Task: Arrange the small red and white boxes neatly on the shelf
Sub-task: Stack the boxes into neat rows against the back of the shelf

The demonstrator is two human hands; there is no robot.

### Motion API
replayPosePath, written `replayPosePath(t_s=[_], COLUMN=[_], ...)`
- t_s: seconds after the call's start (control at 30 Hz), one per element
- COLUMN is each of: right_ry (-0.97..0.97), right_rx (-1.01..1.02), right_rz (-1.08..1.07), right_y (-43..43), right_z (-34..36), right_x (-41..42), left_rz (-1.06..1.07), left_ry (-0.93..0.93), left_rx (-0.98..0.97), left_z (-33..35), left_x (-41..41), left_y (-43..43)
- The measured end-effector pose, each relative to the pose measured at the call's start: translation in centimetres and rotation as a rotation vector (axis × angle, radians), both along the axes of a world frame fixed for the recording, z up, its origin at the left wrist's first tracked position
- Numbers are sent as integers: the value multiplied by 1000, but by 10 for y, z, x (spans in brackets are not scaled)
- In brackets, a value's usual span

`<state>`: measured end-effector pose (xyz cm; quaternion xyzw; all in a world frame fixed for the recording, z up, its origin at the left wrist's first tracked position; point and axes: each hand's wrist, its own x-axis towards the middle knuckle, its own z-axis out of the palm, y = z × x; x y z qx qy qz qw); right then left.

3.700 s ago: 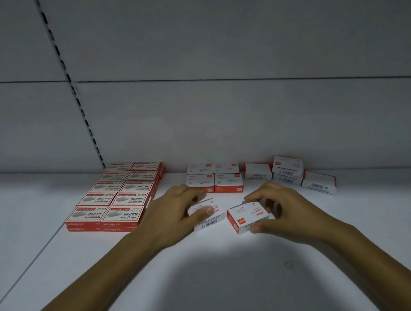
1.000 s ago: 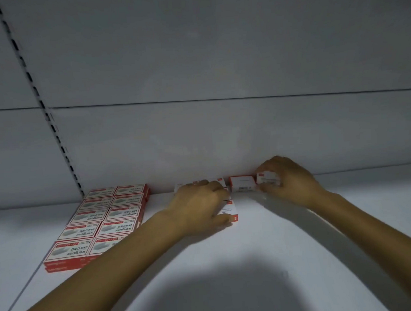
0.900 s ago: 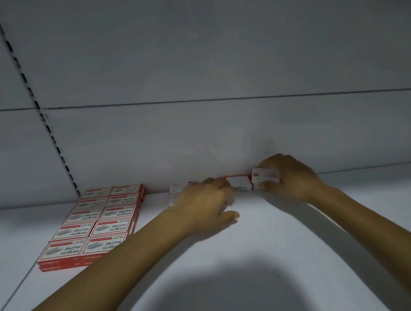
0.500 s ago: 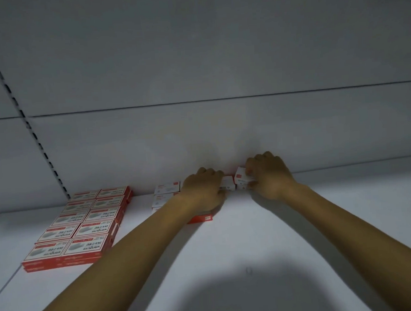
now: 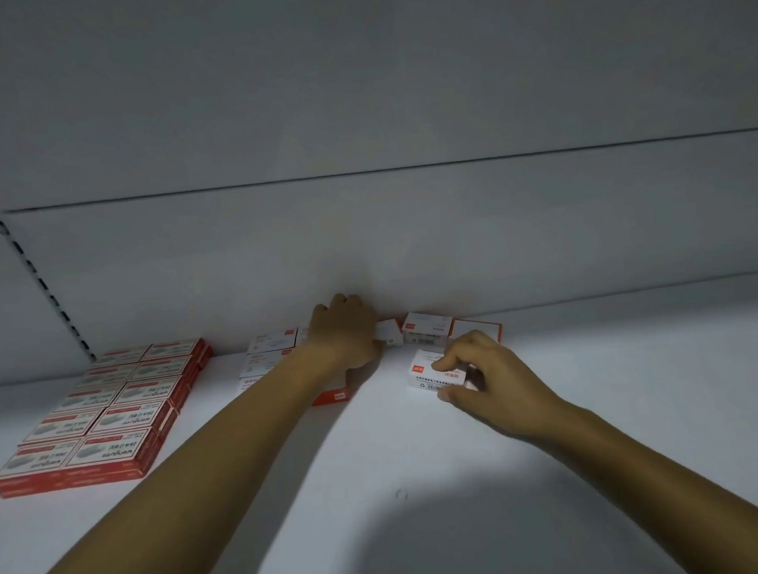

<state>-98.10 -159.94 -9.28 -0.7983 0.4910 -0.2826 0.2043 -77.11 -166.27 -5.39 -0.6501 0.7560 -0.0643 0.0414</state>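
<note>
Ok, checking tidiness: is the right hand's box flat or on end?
Flat: the box shows its broad printed face up, right hand pinching it.

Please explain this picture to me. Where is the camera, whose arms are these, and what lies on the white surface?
There is no machine: a person wears the camera on the head, so you look down their own arms. The surface is a white shelf. At its left lies a neat block of red boxes. By the back wall sit small white boxes. The left hand rests over these; its fingers are hidden. The right hand pinches one white box between thumb and fingers.
</note>
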Motion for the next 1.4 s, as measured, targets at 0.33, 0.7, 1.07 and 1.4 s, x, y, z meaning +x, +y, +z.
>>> replayPosePath(t_s=[0.33,0.7,1.07,1.4], right_ry=[232,298,339,338], right_rx=[-21,-80,-32,-41], right_rz=[-67,-77,-2,42], right_y=[10,24,34,35], right_z=[23,25,35,25], right_x=[-5,-3,-7,-2], left_rz=[-136,-244,-159,-230], left_ry=[226,918,931,25], left_rx=[-95,18,7,-573], left_z=[21,-20,-26,-23], left_x=[10,3,5,2], left_y=[33,118,127,131])
